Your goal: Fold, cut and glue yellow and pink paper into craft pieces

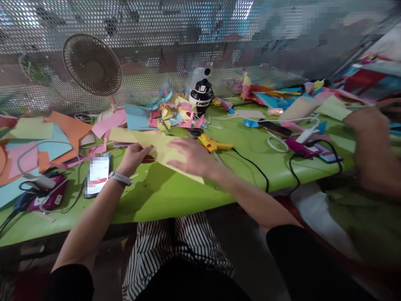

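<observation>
My left hand (134,159), with a pale watch band at the wrist, pinches the edge of a yellow sheet of paper (160,147). Over the right part of that sheet lies my right hand (192,158), fingers stretched out and slightly blurred; its fingertips seem to touch the paper. Just beyond the right hand rests a yellow glue gun (216,144) with a black cord. A smartphone (99,173) with a lit screen lies by my left wrist. Folded paper pieces (169,115) in yellow, pink and red are heaped behind the sheet.
A fan (92,65) stands at the back left, and a black bottle (200,98) at the back. Coloured paper (23,161) covers the green table's (175,202) left end. Magenta power strips (52,196) with cables lie at both sides. A co-worker's arm (374,146) reaches in at right.
</observation>
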`<state>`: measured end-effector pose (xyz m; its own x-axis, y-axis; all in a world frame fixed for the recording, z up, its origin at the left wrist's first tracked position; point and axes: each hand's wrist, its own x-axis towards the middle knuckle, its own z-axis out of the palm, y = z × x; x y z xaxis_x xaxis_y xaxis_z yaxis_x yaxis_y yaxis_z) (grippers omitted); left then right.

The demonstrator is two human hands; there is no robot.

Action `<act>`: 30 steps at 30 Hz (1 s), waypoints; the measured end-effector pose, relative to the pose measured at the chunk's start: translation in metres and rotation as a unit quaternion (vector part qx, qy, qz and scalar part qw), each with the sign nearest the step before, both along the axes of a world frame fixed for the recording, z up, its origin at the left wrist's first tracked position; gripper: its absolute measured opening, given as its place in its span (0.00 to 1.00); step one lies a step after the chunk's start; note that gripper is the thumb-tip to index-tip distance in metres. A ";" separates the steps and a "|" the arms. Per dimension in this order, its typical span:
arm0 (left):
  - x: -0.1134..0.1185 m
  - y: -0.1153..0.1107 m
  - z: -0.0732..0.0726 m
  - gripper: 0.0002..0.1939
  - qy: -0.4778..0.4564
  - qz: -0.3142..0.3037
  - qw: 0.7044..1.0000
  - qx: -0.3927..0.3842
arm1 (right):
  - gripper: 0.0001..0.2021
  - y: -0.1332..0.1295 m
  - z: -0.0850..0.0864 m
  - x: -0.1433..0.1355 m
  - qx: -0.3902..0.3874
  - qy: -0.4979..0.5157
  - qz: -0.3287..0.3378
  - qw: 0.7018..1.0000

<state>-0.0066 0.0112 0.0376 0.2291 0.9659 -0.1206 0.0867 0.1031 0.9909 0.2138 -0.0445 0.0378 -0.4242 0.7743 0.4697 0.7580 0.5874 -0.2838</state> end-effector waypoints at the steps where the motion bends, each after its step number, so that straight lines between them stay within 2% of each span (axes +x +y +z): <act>1: 0.001 -0.002 0.001 0.15 -0.009 0.007 1.000 0.000 | 0.31 -0.009 0.000 -0.006 -0.003 -0.050 0.010 0.999; 2: 0.002 -0.003 0.002 0.15 -0.016 0.011 1.000 -0.003 | 0.31 -0.017 -0.001 -0.011 0.004 -0.091 0.014 0.996; 5: -0.001 -0.011 0.002 0.14 -0.037 0.019 0.999 -0.034 | 0.15 -0.027 -0.009 -0.018 0.041 -0.151 0.006 0.988; 8: -0.016 -0.021 -0.006 0.13 -0.034 0.041 0.995 -0.085 | 0.15 -0.021 -0.023 -0.012 0.055 -0.140 0.032 0.988; 10: -0.033 -0.029 -0.015 0.17 0.013 0.045 0.995 -0.093 | 0.16 -0.013 -0.036 -0.003 0.045 -0.124 0.063 0.989; 11: -0.041 -0.033 -0.019 0.22 0.053 0.046 0.995 -0.068 | 0.17 -0.010 -0.044 0.001 0.034 -0.120 0.076 0.989; 13: -0.054 -0.042 -0.024 0.33 0.165 0.083 0.980 0.077 | 0.20 -0.005 -0.060 0.009 0.006 -0.124 0.100 0.987; 15: -0.058 -0.052 -0.026 0.38 0.284 0.103 0.919 0.253 | 0.22 -0.001 -0.074 0.015 -0.018 -0.127 0.122 0.984; 16: -0.057 -0.057 -0.026 0.36 0.324 0.076 0.886 0.322 | 0.22 0.000 -0.079 0.017 -0.027 -0.124 0.133 0.983; 18: -0.050 -0.065 -0.025 0.29 0.359 -0.052 0.845 0.394 | 0.21 0.003 -0.085 0.019 -0.038 -0.109 0.150 0.982; 19: -0.045 -0.068 -0.026 0.26 0.364 -0.124 0.833 0.399 | 0.20 0.004 -0.086 0.019 -0.043 -0.100 0.159 0.981; 21: -0.035 -0.069 -0.029 0.22 0.376 -0.199 0.824 0.375 | 0.20 0.005 -0.086 0.021 -0.054 -0.085 0.171 0.980; 24: -0.029 -0.063 -0.036 0.16 0.385 -0.211 0.836 0.328 | 0.21 0.004 -0.084 0.025 -0.074 -0.077 0.179 0.978; 27: -0.030 -0.059 -0.039 0.12 0.369 -0.225 0.846 0.313 | 0.19 -0.002 -0.081 0.028 -0.087 -0.064 0.178 0.978; 30: -0.029 -0.058 -0.037 0.14 0.385 -0.225 0.831 0.332 | 0.14 -0.009 -0.079 0.026 -0.077 -0.043 0.149 0.985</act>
<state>-0.0355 -0.0470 0.0003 0.6865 0.7160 0.1265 0.6040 -0.6584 0.4491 0.2400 -0.0536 -0.0409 -0.6763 0.6691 0.3082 0.5843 0.7420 -0.3287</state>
